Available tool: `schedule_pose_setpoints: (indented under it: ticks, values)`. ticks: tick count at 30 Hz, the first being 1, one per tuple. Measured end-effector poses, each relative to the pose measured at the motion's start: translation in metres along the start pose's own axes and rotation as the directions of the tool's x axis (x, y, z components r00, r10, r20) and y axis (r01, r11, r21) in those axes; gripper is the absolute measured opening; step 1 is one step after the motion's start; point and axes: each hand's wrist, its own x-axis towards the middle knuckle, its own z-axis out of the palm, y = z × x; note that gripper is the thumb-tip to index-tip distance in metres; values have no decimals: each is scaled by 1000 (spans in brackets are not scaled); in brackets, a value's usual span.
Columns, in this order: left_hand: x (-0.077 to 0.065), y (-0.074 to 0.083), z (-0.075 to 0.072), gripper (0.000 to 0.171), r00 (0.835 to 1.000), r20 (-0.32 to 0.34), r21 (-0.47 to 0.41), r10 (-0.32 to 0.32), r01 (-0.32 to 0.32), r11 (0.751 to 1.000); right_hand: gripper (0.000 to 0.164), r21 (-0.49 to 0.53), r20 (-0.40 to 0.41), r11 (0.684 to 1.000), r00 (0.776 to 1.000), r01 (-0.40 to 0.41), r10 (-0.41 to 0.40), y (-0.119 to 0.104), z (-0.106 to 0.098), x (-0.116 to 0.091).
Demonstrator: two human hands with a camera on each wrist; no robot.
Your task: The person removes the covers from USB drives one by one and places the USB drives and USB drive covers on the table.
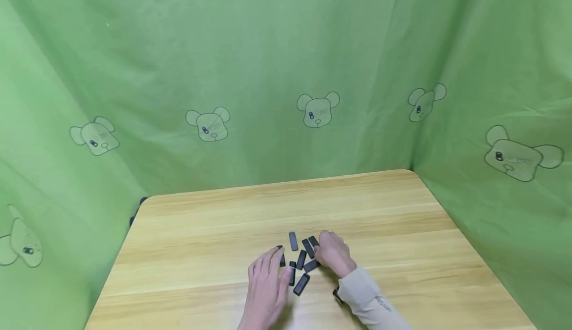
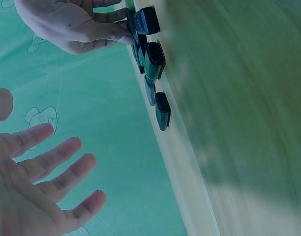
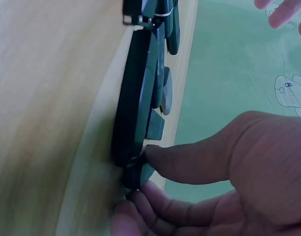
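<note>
Several small black oblong sticks lie loosely grouped on the wooden table. One stick [image 1: 293, 241] is at the far side of the group and another stick [image 1: 301, 284] at the near side. My left hand [image 1: 265, 285] hovers at the group's left with fingers spread, holding nothing, as the left wrist view confirms. At the right of the group, my right hand [image 1: 332, 253] bends down over the sticks. In the right wrist view, its thumb and fingers pinch a small black stick [image 3: 135, 177], mostly hidden by the fingers. A longer-looking stick [image 3: 133, 98] lies right beside the fingertips.
The wooden table [image 1: 201, 240] has rounded far corners. Green curtains [image 1: 268, 72] printed with bear heads hang behind it and along both sides. A pale sleeve [image 1: 368, 297] covers the right forearm, with a dark object [image 1: 337, 296] at its wrist.
</note>
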Motion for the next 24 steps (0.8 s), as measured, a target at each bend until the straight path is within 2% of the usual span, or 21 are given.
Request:
schedule_pose_setpoints:
  ticks: [8,15,21,24]
  values:
    - [2,2,3,40,1000,-2,-8,0,0,1000,17,19,-26,999,999,28,-28,4,2,3]
    - [5,5,3,39,1000,0,-10,4,-4,1000,14,-13,-57,998,997,59,-60,2,7,0]
    - [6,6,2,39,1000,1,-9,2,-2,1000,13,-11,-79,998,995,61,-62,2,7,-3]
    - [6,6,2,39,1000,1,-4,1,-1,1000,11,24,-76,999,996,48,-46,4,6,-5]
